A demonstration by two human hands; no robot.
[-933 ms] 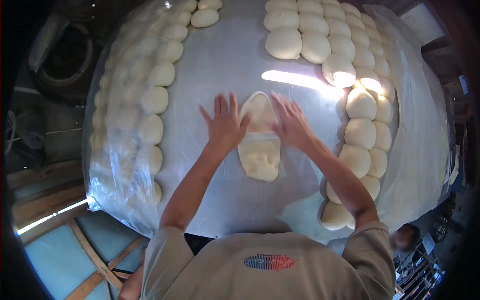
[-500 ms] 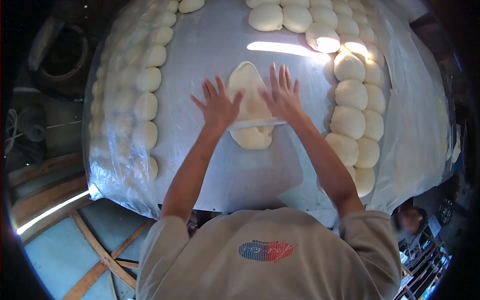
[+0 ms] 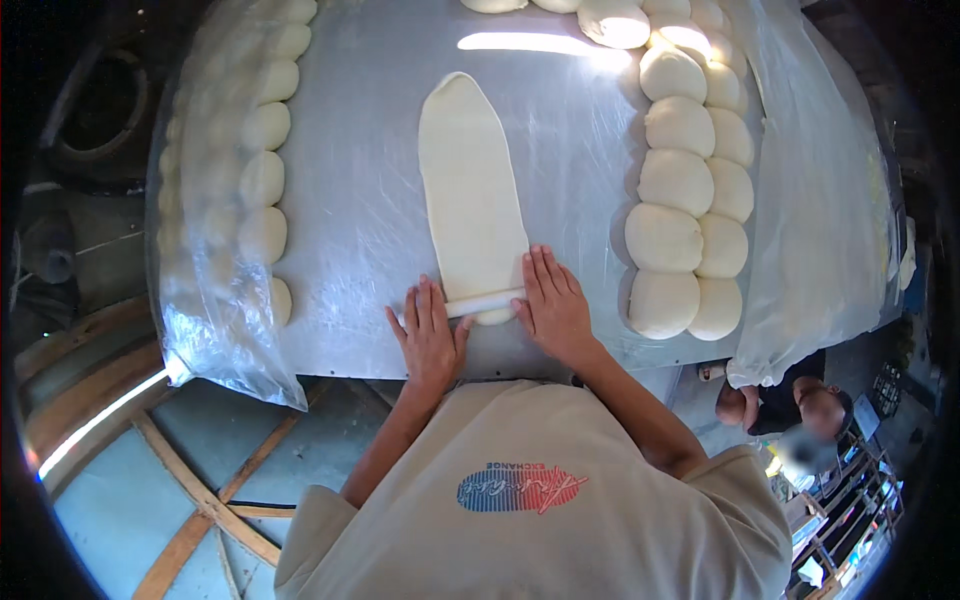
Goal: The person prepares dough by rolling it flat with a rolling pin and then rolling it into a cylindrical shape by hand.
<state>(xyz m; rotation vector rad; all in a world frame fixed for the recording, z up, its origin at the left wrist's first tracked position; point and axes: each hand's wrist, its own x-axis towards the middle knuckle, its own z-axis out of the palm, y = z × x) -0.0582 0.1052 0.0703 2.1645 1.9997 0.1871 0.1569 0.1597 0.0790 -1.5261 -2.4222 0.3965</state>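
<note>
A long, flat sheet of pale dough (image 3: 475,190) lies on the metal worktop, its rounded tip pointing away from me. Across its near end rests a thin white rolling pin (image 3: 485,303), and a small bulge of dough shows on the near side of it. My left hand (image 3: 431,338) lies over the pin's left end, fingers stretched forward and flat. Over the other end is my right hand (image 3: 556,305), also with fingers extended. The pin's ends are mostly hidden beneath both hands.
Rows of round dough balls (image 3: 676,182) line the worktop's right side. More dough balls (image 3: 263,180) sit at the left, partly under clear plastic sheeting (image 3: 215,335). Another plastic sheet (image 3: 815,230) drapes the right edge. A person (image 3: 790,400) is at the lower right, beyond the table.
Both hands have come toward me with the rolling pin, from the dough's middle to its near end. The dough is now longer and flatter. The whole view has shifted slightly.
</note>
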